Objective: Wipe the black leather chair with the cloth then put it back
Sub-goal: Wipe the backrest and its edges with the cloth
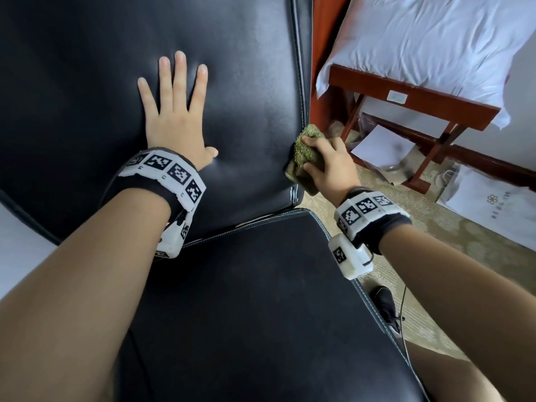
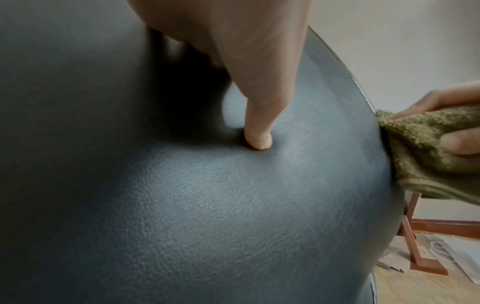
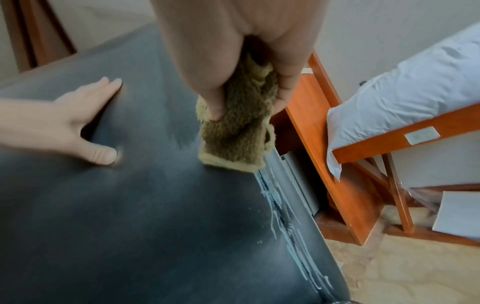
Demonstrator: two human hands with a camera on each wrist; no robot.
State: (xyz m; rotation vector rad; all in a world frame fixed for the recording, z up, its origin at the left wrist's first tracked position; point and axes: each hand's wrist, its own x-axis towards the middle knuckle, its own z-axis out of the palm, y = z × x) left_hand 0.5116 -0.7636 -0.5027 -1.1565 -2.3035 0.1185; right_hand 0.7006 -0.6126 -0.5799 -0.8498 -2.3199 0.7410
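The black leather chair fills the head view, backrest above and seat below. My left hand lies flat on the backrest with straight, spread fingers, its thumb denting the leather. My right hand grips a bunched olive-green cloth and holds it against the backrest's right edge, near the stitched seam. In the right wrist view the cloth sits on the leather just above worn, peeling trim. The left wrist view shows the cloth at that same edge.
A red-brown wooden rack bearing a white pillow stands close to the chair's right. White papers and bags lie on the beige carpet. A dark shoe and a thin cable lie by the seat's right edge.
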